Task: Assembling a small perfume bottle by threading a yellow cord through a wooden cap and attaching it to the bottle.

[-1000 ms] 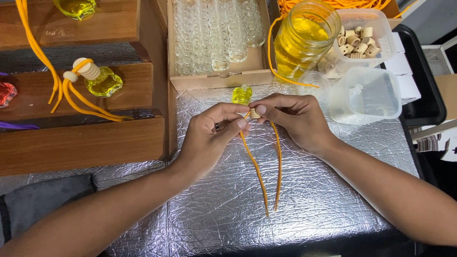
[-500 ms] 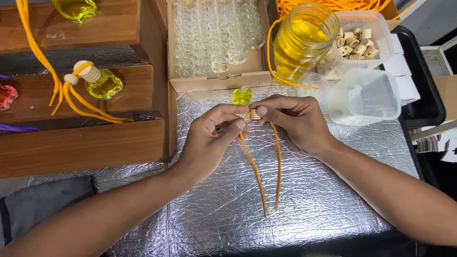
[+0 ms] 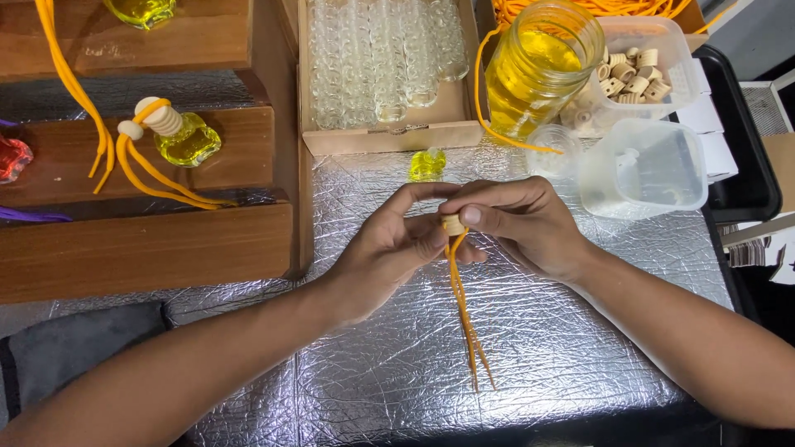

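Above the crinkled foil mat (image 3: 397, 364), seen from your head camera, your left hand (image 3: 389, 252) and right hand (image 3: 526, 223) meet, fingertips pressed together on a small wooden cap (image 3: 452, 224). You pinch it from both sides, and an orange cord (image 3: 464, 314) hangs from it down onto the foil. Just beyond your hands a small yellow-filled bottle (image 3: 427, 164) lies on the foil, apart from them. Behind it sits a cardboard tray of empty glass bottles (image 3: 381, 58), beside a jar of yellow liquid (image 3: 538, 70) and a clear tub of wooden caps (image 3: 642, 70). On the wooden step (image 3: 149, 248) to your left stands a finished bottle with cord (image 3: 178, 132).
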